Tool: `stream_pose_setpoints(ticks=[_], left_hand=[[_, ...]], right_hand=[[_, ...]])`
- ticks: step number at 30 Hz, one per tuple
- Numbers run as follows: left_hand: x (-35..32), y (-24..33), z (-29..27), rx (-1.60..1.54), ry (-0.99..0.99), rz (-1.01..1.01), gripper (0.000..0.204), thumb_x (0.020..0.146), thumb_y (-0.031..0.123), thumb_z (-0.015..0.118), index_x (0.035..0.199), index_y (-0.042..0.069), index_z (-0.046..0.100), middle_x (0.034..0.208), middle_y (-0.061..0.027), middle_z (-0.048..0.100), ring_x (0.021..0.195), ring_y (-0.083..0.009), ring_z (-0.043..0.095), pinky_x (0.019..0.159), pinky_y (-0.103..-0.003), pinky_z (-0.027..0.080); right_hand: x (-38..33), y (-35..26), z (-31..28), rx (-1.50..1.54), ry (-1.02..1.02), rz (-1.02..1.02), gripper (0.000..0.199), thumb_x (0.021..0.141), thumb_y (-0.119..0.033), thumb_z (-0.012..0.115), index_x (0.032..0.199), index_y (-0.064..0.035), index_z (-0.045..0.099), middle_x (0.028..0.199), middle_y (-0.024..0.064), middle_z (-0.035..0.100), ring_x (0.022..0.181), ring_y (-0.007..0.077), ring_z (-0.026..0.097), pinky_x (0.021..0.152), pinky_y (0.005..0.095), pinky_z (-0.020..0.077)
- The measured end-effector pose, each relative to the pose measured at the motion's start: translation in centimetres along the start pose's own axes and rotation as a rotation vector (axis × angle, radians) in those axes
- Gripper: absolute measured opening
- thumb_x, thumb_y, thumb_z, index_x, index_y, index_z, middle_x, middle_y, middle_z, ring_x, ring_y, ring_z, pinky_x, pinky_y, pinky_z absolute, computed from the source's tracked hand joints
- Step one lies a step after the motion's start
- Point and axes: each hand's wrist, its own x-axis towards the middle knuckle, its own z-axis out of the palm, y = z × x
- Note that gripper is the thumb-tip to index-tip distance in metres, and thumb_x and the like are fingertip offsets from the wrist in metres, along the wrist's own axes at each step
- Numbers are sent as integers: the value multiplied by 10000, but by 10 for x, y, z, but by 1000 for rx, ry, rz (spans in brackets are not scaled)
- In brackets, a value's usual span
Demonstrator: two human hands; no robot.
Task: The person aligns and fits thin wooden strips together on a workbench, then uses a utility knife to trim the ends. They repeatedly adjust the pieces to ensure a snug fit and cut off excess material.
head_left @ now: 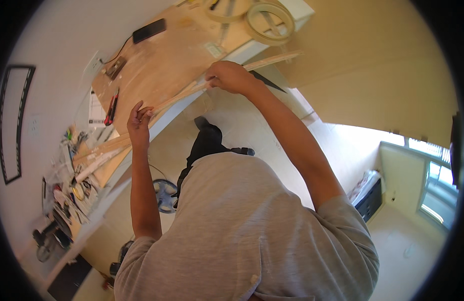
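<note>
A long, thin wooden strip (269,60) runs slantwise along the front edge of the workbench (166,60). My right hand (230,77) is closed round it near the middle, fingers curled and thumb underneath. Farther left, my left hand (139,122) has its thumb and fingers bent at the strip in a loose pinch; the exact contact is hard to make out. Past my right hand, the strip's far end sticks out beyond the bench edge. Beside my left hand lies a red and black utility knife (111,107).
Rolls of pale edge banding (269,23) sit at the bench's far corner. A black phone (149,30) with a cable lies at the back. Tools and scraps (74,195) crowd the left end. A tan panel (362,65) stands at right; a blue-grey wheel-like object (165,195) is below the bench.
</note>
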Motion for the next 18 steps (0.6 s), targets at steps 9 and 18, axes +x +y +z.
stream_pose_setpoints(ticks=[9, 18], left_hand=[[54, -65, -88, 360, 350, -19, 320, 1000, 111, 713, 1320, 91, 702, 1151, -117, 751, 1104, -244, 685, 989, -394, 513], [62, -32, -52, 862, 88, 242, 314, 885, 174, 752, 1197, 144, 742, 1250, -88, 637, 1213, -322, 573, 995, -513, 417]], right_hand=[[183, 0, 93, 4, -172, -193, 141, 862, -218, 762, 936, -104, 803, 981, 108, 721, 1015, 330, 674, 872, 450, 539], [197, -1, 129, 21, -237, -255, 193, 876, -224, 770, 1036, -122, 803, 1065, 62, 718, 1070, 294, 644, 945, 445, 500]])
